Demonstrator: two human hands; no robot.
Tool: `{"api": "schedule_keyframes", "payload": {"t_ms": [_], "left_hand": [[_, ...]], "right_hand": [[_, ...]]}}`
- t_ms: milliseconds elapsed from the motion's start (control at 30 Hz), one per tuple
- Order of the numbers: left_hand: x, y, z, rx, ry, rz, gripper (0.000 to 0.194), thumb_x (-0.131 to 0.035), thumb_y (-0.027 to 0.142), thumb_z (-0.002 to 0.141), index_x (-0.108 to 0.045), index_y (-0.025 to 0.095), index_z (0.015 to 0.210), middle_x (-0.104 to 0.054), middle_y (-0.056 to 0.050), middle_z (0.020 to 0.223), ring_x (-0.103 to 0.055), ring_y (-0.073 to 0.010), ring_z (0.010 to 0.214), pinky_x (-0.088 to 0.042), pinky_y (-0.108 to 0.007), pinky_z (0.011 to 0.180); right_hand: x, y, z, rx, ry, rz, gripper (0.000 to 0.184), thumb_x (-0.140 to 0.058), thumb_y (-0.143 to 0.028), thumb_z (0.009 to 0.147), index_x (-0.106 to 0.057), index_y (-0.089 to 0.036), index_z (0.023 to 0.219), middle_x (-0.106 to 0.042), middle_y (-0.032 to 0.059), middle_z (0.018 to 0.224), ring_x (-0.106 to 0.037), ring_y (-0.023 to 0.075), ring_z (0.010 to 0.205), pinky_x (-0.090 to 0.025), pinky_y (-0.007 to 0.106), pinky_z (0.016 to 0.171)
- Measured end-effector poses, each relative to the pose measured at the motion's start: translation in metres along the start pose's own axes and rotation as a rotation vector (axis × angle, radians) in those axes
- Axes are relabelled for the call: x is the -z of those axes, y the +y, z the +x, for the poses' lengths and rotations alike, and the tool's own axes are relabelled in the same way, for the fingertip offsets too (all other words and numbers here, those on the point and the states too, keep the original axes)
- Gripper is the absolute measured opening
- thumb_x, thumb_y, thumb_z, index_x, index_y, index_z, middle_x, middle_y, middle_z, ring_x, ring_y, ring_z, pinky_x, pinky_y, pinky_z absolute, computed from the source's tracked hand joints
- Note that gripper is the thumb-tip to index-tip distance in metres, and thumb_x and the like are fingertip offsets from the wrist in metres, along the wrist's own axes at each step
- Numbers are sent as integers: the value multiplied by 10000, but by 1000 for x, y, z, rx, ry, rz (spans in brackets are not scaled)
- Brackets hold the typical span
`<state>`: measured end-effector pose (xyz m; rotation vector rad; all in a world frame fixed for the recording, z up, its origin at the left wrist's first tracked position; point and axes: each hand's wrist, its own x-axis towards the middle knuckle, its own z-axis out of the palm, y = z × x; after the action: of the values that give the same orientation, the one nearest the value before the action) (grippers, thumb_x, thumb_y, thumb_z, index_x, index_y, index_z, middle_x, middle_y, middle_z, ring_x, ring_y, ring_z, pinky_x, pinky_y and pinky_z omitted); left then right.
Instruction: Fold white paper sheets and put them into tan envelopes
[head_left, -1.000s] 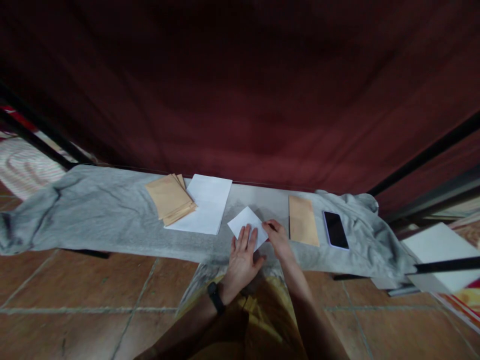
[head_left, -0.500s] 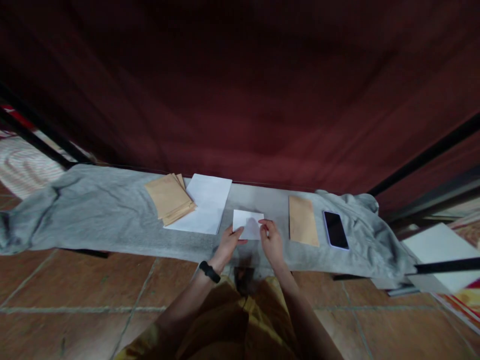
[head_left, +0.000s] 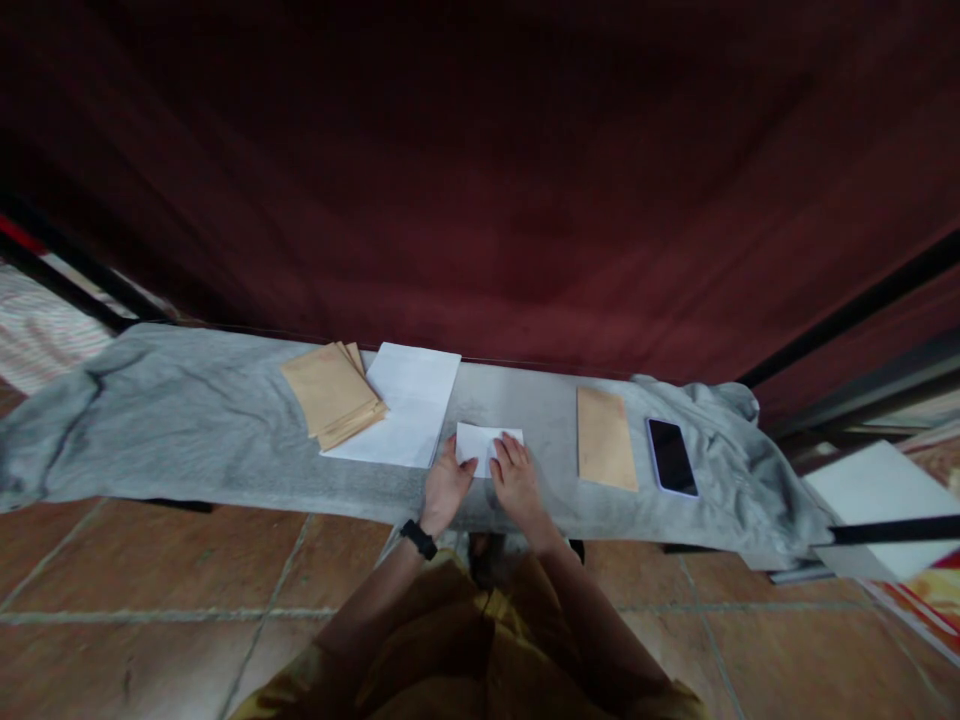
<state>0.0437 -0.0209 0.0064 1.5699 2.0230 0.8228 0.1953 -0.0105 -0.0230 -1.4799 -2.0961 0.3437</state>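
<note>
A small folded sheet of white paper lies on the grey cloth in front of me. My left hand grips its left edge, thumb on top and fingers along the side. Across the paper's right part, my right hand lies with its fingers stretched out and pressed on the surface. Left of my hands, a stack of white sheets is partly covered by several brown paper envelopes. A single brown envelope rests to the right of my right hand.
A phone with a dark screen lies right of the single envelope. Grey cloth covers the long narrow surface, bunched at both ends. Behind hangs a dark red curtain. Black bars stand at the sides; a white board is at far right.
My right hand has gone from pinching the paper's right edge to lying flat on it. The paper now looks lower and has shifted slightly left; my left hand still grips it.
</note>
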Motion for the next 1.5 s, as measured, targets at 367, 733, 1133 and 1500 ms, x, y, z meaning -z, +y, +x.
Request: {"api": "schedule_keyframes", "payload": {"t_ms": [367, 733, 1133, 1500], "left_hand": [[1, 7, -34, -396, 18, 448, 405, -339, 265, 1028, -627, 189, 1303, -691, -134, 1221, -636, -267, 1157, -482, -418, 1020], [-27, 7, -6, -325, -65, 493, 610, -298, 452, 1037, -431, 86, 1506, -415, -173, 1578, -324, -282, 1499, -272, -464, 1222], [-28, -10, -9, -358, 43, 462, 595, -333, 360, 1030, -357, 49, 1537, -325, -182, 1614, -259, -274, 1523, -260, -469, 1235], [-26, -9, -8, -358, 8, 487, 589, -326, 310, 1009, -356, 56, 1540, -351, -172, 1607, -270, -265, 1520, -249, -479, 1237]], "right_hand": [[-6, -6, -3, 22, -103, -254, 510, -400, -245, 1026, -422, -157, 1528, -319, 140, 1631, -306, 275, 1503, -246, 479, 1221], [-2, 0, 5, 0, -130, -255, 527, -359, -211, 1009, -422, -169, 1530, -377, 125, 1605, -330, 255, 1492, -246, 473, 1215], [-4, 15, 6, -79, -3, -287, 522, -366, -298, 1040, -414, -93, 1518, -414, 191, 1571, -390, 285, 1455, -267, 509, 1190], [-8, 2, 21, 5, -105, -192, 488, -321, -283, 1047, -475, -144, 1489, -424, 120, 1582, -364, 234, 1473, -242, 461, 1225]]}}
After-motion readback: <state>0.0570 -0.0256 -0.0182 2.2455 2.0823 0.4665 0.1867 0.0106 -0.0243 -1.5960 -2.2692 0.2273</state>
